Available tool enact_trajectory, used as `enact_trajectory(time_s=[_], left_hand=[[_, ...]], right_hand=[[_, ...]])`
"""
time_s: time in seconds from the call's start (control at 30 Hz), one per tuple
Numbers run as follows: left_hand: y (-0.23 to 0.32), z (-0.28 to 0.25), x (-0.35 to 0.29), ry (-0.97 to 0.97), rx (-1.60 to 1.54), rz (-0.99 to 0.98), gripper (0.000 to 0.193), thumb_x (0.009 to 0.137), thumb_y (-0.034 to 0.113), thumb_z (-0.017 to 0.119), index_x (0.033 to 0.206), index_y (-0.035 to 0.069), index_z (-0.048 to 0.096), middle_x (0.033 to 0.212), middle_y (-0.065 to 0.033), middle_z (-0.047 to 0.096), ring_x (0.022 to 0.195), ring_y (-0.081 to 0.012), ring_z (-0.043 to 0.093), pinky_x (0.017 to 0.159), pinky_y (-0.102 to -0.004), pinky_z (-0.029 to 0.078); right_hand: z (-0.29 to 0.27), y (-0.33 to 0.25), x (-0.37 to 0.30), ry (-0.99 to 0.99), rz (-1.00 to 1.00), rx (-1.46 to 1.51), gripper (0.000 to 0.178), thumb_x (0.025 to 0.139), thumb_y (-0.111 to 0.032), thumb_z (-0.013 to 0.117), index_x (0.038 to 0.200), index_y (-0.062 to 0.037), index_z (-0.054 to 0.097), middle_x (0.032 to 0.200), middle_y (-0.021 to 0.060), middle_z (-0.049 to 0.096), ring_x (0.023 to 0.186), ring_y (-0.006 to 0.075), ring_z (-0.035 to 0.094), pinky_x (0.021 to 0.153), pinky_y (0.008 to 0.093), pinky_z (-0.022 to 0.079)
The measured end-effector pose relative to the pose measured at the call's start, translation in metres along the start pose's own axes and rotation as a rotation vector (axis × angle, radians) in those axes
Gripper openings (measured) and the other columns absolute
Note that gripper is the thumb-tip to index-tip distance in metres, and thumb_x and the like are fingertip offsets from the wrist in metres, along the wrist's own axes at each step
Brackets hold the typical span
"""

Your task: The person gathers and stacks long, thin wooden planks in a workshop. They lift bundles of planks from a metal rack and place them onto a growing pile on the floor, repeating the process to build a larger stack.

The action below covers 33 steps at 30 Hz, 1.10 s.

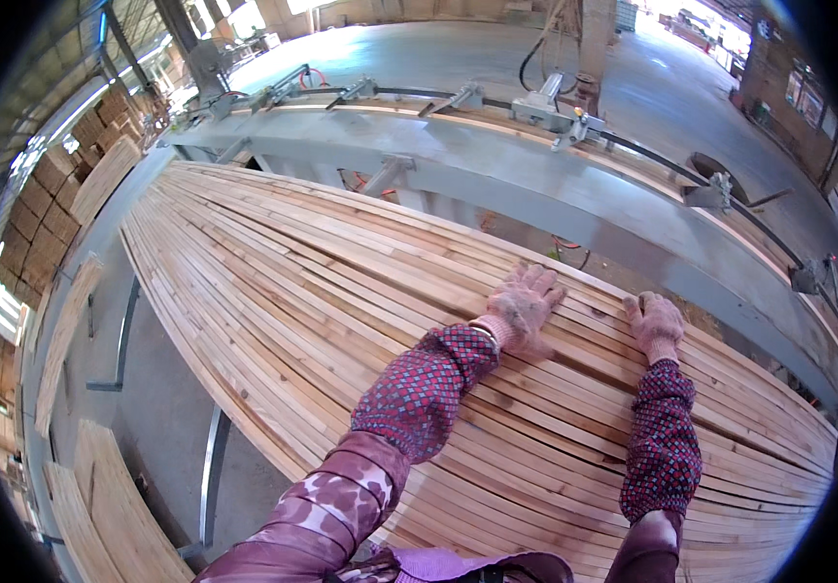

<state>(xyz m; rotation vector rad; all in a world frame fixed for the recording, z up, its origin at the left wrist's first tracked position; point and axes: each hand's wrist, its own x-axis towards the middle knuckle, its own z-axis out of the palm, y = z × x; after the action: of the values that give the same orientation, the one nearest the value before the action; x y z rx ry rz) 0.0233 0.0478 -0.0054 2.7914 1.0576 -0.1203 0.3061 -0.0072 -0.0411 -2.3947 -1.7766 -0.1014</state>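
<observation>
Long, narrow wooden strips lie side by side in a wide layer beneath both hands. My left hand, in a pinkish knit glove, rests on the strips near their far side, palm down with the fingers stretched and slightly spread. To its right, my right hand, gloved alike, has its fingers bent over the outermost strip at the far edge; its fingertips are partly hidden. Dark gaps show between some strips around the hands. Patterned sleeve covers reach over both forearms.
Beyond the strips runs a grey metal beam carrying clamps and black hoses. Metal support bars stick out at the left. Wooden boards lie at the lower left, and stacked timber stands farther back. A post rises behind the beam.
</observation>
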Motion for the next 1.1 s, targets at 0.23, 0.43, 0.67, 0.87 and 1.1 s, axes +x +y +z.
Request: enact_trajectory(time_s=[0.23,0.43,0.67,0.87,1.1], left_hand=[[-0.006,0.009,0.009,0.023,-0.016,-0.006,0.105,0.065,0.053,0.079,0.151,0.008,0.039,0.156,-0.0205,0.036,0.149,-0.0386,0.026,0.125,-0.0492,0.016],[0.004,0.016,0.013,0.114,0.053,0.022,0.107,0.062,0.053,0.081,0.149,0.005,0.041,0.155,-0.0209,0.035,0.147,-0.0395,0.026,0.124,-0.0508,0.017],[0.004,0.021,0.012,0.132,0.055,0.031,0.109,0.063,0.056,0.080,0.149,0.003,0.040,0.154,-0.0216,0.035,0.147,-0.0394,0.026,0.123,-0.0532,0.016],[0.010,0.011,0.009,0.093,0.042,0.007,0.104,0.066,0.055,0.077,0.151,0.008,0.040,0.157,-0.0191,0.034,0.149,-0.0377,0.024,0.124,-0.0510,0.015],[-0.001,0.024,0.010,0.108,0.043,0.038,0.105,0.066,0.059,0.076,0.151,0.009,0.040,0.157,-0.0197,0.035,0.149,-0.0376,0.024,0.124,-0.0506,0.014]], right_hand=[[-0.016,-0.016,0.000,0.045,0.060,0.064,0.052,0.091,-0.057,0.057,0.093,-0.0087,0.075,0.099,0.0176,0.073,0.099,0.0361,0.068,0.092,0.0488,0.051],[-0.005,0.006,0.006,-0.090,0.058,0.047,0.058,0.093,-0.061,0.052,0.116,-0.0100,0.068,0.125,0.0130,0.066,0.119,0.0290,0.061,0.101,0.0436,0.045],[0.001,0.006,0.003,0.007,0.045,0.008,0.068,0.094,-0.063,0.049,0.133,-0.0072,0.056,0.142,0.0137,0.052,0.131,0.0286,0.052,0.105,0.0420,0.042],[0.008,0.005,0.007,-0.115,0.081,-0.022,0.077,0.096,-0.064,0.044,0.150,-0.0084,0.043,0.158,0.0142,0.038,0.146,0.0299,0.036,0.118,0.0429,0.030],[0.011,0.004,0.012,-0.146,0.047,-0.016,0.072,0.096,-0.064,0.044,0.145,-0.0114,0.049,0.154,0.0138,0.043,0.143,0.0317,0.038,0.114,0.0501,0.034]])
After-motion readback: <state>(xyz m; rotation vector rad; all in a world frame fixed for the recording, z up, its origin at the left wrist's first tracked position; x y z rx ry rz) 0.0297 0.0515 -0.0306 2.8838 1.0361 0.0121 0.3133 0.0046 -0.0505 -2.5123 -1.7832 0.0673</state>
